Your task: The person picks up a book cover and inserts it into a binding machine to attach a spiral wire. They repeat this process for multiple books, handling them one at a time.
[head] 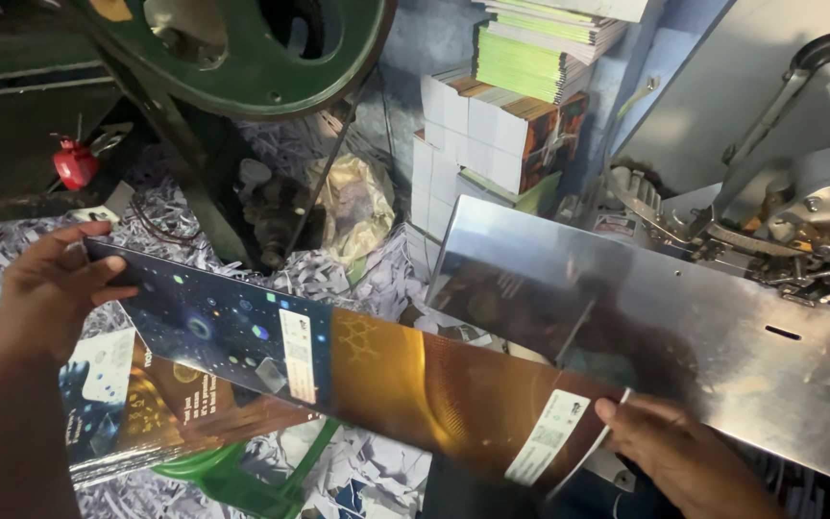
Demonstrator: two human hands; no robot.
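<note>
across the middle of the frame a long glossy printed sheet [357, 360], dark blue then amber, slants downward; left hand [45, 284] grips its upper-left end, right hand [670, 447] pinches its lower-right end beside the steel plate [722, 336].

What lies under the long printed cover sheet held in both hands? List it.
Under the long printed cover sheet lie a stack of similar printed covers, a green plastic stool and shredded paper trimmings. Whatever sits directly beneath the sheet's middle is covered.
</note>
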